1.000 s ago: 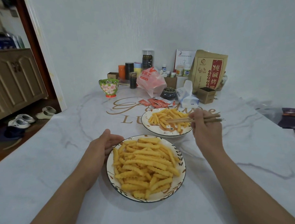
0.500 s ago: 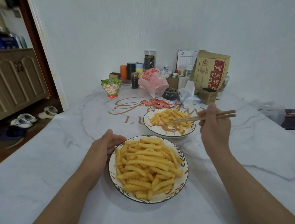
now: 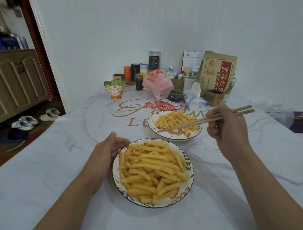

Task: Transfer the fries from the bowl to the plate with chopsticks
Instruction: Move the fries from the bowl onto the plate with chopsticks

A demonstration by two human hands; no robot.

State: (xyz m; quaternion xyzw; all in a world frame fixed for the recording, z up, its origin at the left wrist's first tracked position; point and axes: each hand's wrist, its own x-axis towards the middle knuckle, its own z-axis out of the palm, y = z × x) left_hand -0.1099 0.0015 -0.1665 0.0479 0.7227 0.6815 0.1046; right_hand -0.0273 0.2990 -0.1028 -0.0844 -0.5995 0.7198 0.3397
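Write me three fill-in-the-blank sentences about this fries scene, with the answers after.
1. The right hand holds a pair of ____.
2. The chopstick tips hover over the ____ dish of fries.
3. The left hand rests against the rim of the ____ dish.

Missing words: chopsticks; far; near

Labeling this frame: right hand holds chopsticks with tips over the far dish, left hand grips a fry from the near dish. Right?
Not quite. In the head view the left hand holds no fry; it rests against the rim of the near dish. The rest stands: the right hand holds the chopsticks, tips over the far dish.
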